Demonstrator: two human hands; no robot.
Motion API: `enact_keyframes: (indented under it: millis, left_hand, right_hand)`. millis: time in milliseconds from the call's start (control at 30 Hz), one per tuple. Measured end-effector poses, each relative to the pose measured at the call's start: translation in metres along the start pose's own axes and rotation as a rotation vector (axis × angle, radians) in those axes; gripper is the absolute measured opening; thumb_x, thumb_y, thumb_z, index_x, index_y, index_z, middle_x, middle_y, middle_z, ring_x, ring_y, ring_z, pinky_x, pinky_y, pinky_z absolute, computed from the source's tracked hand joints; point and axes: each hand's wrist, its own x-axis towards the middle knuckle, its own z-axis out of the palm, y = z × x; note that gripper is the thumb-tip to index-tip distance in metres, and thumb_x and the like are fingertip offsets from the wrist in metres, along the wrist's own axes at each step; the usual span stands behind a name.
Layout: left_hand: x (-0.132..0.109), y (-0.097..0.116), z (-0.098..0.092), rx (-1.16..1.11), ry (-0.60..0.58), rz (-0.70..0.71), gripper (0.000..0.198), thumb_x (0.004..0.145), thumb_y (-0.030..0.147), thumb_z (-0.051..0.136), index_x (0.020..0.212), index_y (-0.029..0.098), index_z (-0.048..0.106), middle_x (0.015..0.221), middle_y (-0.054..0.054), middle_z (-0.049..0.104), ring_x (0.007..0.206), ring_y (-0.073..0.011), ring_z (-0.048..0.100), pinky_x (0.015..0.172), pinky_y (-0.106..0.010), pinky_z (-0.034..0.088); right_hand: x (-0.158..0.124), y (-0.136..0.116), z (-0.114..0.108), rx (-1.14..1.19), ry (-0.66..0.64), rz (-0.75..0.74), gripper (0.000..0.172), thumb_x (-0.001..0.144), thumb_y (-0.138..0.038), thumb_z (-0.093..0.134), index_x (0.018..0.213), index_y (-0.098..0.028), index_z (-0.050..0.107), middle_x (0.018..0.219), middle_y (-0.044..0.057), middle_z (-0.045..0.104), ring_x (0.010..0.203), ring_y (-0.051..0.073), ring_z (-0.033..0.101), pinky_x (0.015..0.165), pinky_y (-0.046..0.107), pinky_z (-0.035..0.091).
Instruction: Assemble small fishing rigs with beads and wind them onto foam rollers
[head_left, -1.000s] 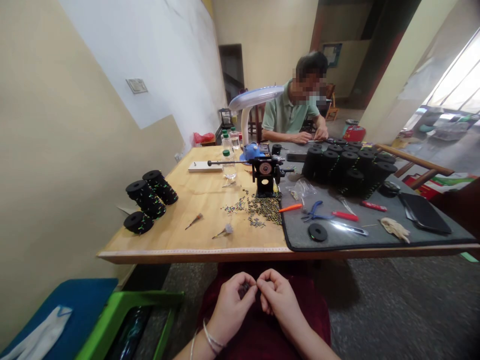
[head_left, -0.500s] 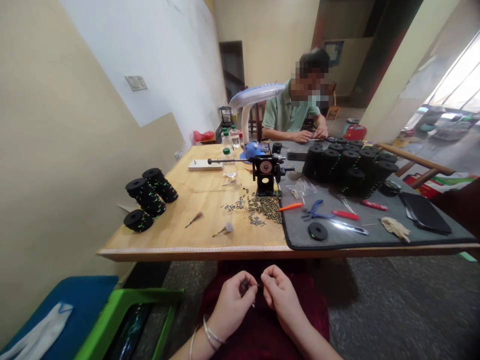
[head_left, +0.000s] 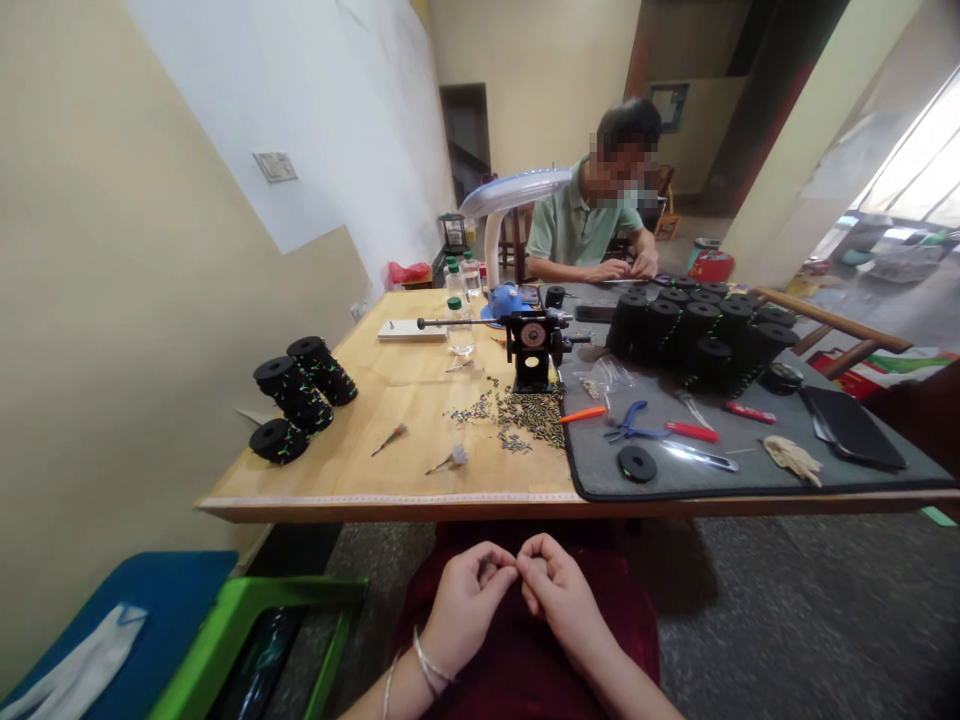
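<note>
My left hand [head_left: 474, 590] and my right hand [head_left: 553, 588] meet at the fingertips above my lap, just below the table's front edge. Both are closed in a pinch, thumbs against forefingers. Whatever lies between the fingertips is too small to make out. Past the table edge lies a heap of small dark and yellow striped pieces [head_left: 529, 418]. To its left are a pale-tufted bundle of fine wires [head_left: 452, 459] and a darker, orange-tipped bundle [head_left: 391, 438]. A black hand-cranked winder with a dial [head_left: 531, 345] stands behind the heap.
Black foam spools [head_left: 277, 440] stand at the table's left, with more spools [head_left: 664, 325] on the grey mat [head_left: 600, 470]. Pliers [head_left: 634, 422], an orange-handled tool [head_left: 583, 413] and a glove [head_left: 791, 458] lie there too. A co-worker [head_left: 577, 235] sits opposite, beyond a lamp [head_left: 517, 190].
My hands have come closer, so the fingertips now touch. The dark thing that showed in my left palm is no longer visible. The view has shifted very slightly.
</note>
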Motion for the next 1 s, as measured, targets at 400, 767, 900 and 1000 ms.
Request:
enact_keyframes:
  millis: [400, 767, 900, 1000]
  left_hand:
    - [0.009, -0.006, -0.007, -0.219, 0.066, -0.026, 0.016, 0.076, 0.031, 0.063, 0.075, 0.015, 0.064, 0.066, 0.000, 0.057, 0.064, -0.0134, 0.050, 0.061, -0.023, 0.041]
    - [0.018, -0.020, -0.025, -0.348, 0.225, -0.111, 0.026, 0.071, 0.039, 0.066, 0.075, 0.014, 0.061, 0.055, 0.007, 0.045, 0.051, -0.0084, 0.036, 0.048, -0.020, 0.030]
    - [0.008, -0.017, -0.026, -0.352, -0.059, -0.265, 0.031, 0.063, 0.038, 0.073, 0.073, 0.011, 0.064, 0.056, 0.005, 0.049, 0.047, -0.0066, 0.035, 0.045, -0.020, 0.025]
    - [0.001, -0.007, -0.018, -0.363, -0.207, -0.297, 0.032, 0.060, 0.036, 0.076, 0.075, 0.010, 0.066, 0.052, 0.007, 0.044, 0.047, -0.0061, 0.034, 0.046, -0.021, 0.024]
  right_hand:
    - [-0.007, -0.006, 0.001, -0.294, -0.097, 0.006, 0.010, 0.069, -0.018, 0.049, 0.061, -0.020, 0.044, 0.040, -0.010, 0.041, 0.035, 0.005, 0.030, 0.038, 0.018, 0.023]
    - [-0.009, -0.003, -0.003, -0.101, -0.004, 0.023, 0.010, 0.067, -0.022, 0.049, 0.060, -0.022, 0.041, 0.036, -0.012, 0.035, 0.034, 0.005, 0.026, 0.037, 0.018, 0.020]
    - [-0.008, -0.003, -0.003, -0.038, -0.004, 0.021, 0.016, 0.073, -0.030, 0.052, 0.065, -0.021, 0.041, 0.036, -0.012, 0.041, 0.033, 0.005, 0.028, 0.037, 0.017, 0.020]
    - [-0.008, -0.004, -0.003, -0.078, -0.001, -0.014, 0.019, 0.075, -0.033, 0.054, 0.066, -0.020, 0.042, 0.038, -0.010, 0.045, 0.034, 0.005, 0.031, 0.039, 0.018, 0.022]
